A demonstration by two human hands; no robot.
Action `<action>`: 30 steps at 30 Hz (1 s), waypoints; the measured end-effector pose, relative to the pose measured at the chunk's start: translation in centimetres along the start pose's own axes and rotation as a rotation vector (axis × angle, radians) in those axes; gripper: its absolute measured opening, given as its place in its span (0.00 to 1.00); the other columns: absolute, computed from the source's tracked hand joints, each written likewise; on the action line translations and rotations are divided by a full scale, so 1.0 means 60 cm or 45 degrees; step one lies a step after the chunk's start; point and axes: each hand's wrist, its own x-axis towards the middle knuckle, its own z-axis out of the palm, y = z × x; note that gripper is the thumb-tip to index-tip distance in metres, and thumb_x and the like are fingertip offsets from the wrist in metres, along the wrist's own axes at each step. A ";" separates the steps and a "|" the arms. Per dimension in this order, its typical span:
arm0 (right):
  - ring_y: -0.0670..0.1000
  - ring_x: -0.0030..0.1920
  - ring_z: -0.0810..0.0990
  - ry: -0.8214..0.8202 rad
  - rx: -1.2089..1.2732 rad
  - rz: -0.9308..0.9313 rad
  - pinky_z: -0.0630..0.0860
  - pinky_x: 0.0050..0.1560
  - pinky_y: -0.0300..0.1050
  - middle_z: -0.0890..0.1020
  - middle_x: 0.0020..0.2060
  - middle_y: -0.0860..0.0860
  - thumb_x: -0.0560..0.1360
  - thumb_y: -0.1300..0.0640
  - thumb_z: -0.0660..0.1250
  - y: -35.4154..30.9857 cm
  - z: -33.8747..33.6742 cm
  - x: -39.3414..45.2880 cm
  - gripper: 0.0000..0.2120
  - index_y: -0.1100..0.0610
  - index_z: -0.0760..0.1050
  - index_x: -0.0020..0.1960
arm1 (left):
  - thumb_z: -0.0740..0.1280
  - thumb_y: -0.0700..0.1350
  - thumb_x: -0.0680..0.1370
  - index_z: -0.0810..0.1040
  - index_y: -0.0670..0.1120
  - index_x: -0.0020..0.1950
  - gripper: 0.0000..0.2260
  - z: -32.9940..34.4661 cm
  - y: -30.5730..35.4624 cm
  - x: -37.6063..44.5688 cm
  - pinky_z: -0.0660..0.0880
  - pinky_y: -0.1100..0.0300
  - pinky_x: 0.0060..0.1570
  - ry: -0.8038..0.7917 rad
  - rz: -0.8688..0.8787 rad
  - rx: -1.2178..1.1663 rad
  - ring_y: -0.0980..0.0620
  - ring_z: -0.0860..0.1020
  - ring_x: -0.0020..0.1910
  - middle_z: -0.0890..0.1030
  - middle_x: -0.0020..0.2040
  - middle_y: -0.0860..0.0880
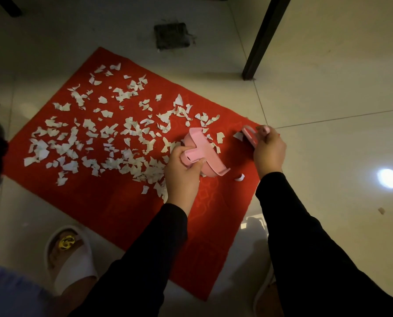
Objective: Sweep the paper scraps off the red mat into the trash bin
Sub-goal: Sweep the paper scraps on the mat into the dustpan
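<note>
A red mat [113, 202] lies on the tiled floor, strewn with several white paper scraps [95, 143], thickest across its middle. My left hand [181, 175] grips the handle of a pink dustpan [204, 154], which stands tilted on the mat among the scraps. At the mat's right edge my right hand [268, 149] grips a small pink brush [250, 136], its head beside one loose scrap [237, 135]. Another scrap [239, 177] lies between my hands. No trash bin is in view.
A dark furniture leg [264, 40] stands on the floor beyond the mat's right side. A dark square floor drain [171, 35] lies behind the mat. My foot in a white slipper [69, 257] rests at the mat's near left edge. A light glares off the tiles [388, 178].
</note>
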 end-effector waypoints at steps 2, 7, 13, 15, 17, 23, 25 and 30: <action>0.55 0.55 0.78 -0.090 -0.043 -0.051 0.68 0.48 0.38 0.80 0.55 0.57 0.76 0.68 0.54 -0.009 0.008 -0.013 0.20 0.58 0.75 0.63 | 0.71 0.38 0.71 0.75 0.46 0.52 0.12 -0.001 -0.004 0.001 0.77 0.69 0.41 0.009 -0.002 0.027 0.58 0.78 0.46 0.79 0.53 0.50; 0.48 0.50 0.78 -0.198 0.298 -0.023 0.75 0.55 0.44 0.80 0.48 0.49 0.78 0.63 0.58 -0.043 0.014 -0.022 0.12 0.56 0.77 0.56 | 0.72 0.39 0.71 0.74 0.48 0.51 0.13 -0.005 -0.004 0.000 0.78 0.59 0.47 0.032 -0.028 0.042 0.52 0.79 0.50 0.80 0.52 0.49; 0.48 0.45 0.76 0.026 0.236 -0.028 0.68 0.37 0.32 0.79 0.45 0.51 0.79 0.62 0.56 -0.040 -0.009 0.000 0.12 0.57 0.77 0.57 | 0.72 0.38 0.71 0.74 0.47 0.53 0.13 -0.014 0.004 -0.004 0.74 0.70 0.42 0.049 -0.034 0.058 0.55 0.77 0.50 0.79 0.52 0.51; 0.53 0.49 0.78 0.040 0.079 -0.027 0.67 0.42 0.35 0.81 0.50 0.55 0.80 0.62 0.54 -0.025 -0.010 0.002 0.15 0.58 0.76 0.59 | 0.72 0.37 0.71 0.75 0.46 0.53 0.13 -0.015 0.004 -0.005 0.78 0.63 0.46 0.049 -0.029 0.045 0.53 0.78 0.51 0.79 0.53 0.49; 0.55 0.56 0.78 -0.033 -0.014 -0.003 0.66 0.47 0.36 0.80 0.55 0.57 0.79 0.65 0.54 -0.017 -0.003 -0.006 0.17 0.59 0.74 0.63 | 0.72 0.37 0.71 0.75 0.45 0.53 0.13 -0.015 0.003 -0.005 0.79 0.57 0.49 0.048 -0.028 0.045 0.52 0.78 0.52 0.79 0.54 0.48; 0.52 0.56 0.78 -0.237 0.191 -0.028 0.72 0.51 0.39 0.80 0.51 0.51 0.79 0.65 0.55 -0.033 0.023 -0.030 0.15 0.56 0.76 0.59 | 0.72 0.38 0.71 0.75 0.45 0.54 0.13 -0.013 0.001 -0.006 0.79 0.57 0.48 0.048 -0.027 0.057 0.52 0.78 0.52 0.79 0.54 0.48; 0.51 0.55 0.78 -0.208 0.361 0.005 0.73 0.52 0.39 0.79 0.51 0.50 0.79 0.63 0.56 -0.038 0.021 -0.026 0.12 0.55 0.76 0.57 | 0.72 0.39 0.71 0.75 0.46 0.53 0.13 -0.013 0.003 -0.007 0.78 0.59 0.47 0.047 -0.036 0.059 0.52 0.78 0.51 0.79 0.54 0.48; 0.48 0.46 0.77 -0.006 0.352 0.019 0.71 0.43 0.35 0.79 0.46 0.49 0.80 0.61 0.56 -0.034 0.003 -0.019 0.13 0.57 0.76 0.59 | 0.71 0.38 0.71 0.75 0.45 0.54 0.13 -0.017 0.011 -0.010 0.75 0.65 0.44 0.049 -0.034 0.059 0.55 0.77 0.49 0.78 0.51 0.51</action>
